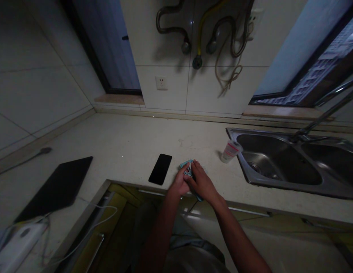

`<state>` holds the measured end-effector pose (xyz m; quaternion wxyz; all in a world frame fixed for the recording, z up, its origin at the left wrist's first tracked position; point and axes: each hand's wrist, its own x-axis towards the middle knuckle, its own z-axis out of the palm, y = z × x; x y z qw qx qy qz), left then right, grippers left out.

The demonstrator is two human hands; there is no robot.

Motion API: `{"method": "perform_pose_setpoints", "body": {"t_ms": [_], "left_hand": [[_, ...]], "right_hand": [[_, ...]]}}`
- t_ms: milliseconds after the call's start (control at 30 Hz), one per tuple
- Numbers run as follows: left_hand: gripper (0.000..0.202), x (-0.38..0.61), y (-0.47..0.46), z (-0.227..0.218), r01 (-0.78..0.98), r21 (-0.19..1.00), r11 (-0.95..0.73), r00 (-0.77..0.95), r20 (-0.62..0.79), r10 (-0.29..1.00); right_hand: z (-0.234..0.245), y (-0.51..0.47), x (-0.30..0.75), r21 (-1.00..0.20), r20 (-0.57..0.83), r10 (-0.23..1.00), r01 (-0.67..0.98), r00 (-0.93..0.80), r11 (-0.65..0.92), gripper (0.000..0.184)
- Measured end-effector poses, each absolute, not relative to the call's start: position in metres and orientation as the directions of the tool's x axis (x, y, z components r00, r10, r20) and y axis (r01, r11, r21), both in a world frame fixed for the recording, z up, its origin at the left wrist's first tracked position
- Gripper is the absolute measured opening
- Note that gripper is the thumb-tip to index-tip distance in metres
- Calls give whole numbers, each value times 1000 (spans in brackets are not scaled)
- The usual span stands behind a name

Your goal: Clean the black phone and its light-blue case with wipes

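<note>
Both my hands meet at the front edge of the pale countertop. My left hand and my right hand are closed together on a small light-blue cloth, which peeks out above and below the fingers. The right hand lies over the left. A black phone lies flat just left of the hands. A small plastic cup with a red label lies tipped on its side to the right, next to the sink.
A steel double sink with a tap fills the right. A black flat board lies at the left, with a white appliance and cable near it. Hoses and a wall socket are on the back wall.
</note>
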<state>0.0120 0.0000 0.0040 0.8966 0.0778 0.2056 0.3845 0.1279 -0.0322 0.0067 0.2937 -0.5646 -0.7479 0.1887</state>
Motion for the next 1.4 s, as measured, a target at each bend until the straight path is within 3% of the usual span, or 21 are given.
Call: {"method": "perform_pose_setpoints", "body": {"t_ms": [400, 567, 1000, 1400], "left_hand": [[24, 13, 0, 2, -667, 273, 694, 611, -333, 718], [18, 14, 1, 2, -681, 282, 676, 585, -346, 734], [17, 13, 0, 6, -675, 293, 677, 572, -371, 731], [25, 13, 0, 2, -643, 295, 707, 628, -325, 707]], "right_hand": [[12, -35, 129, -624, 179, 963, 734, -199, 268, 70], [5, -33, 129, -645, 245, 951, 700, -191, 307, 66], [5, -34, 130, -645, 232, 955, 705, -185, 294, 68], [2, -34, 129, -656, 263, 951, 691, -166, 302, 65]]}}
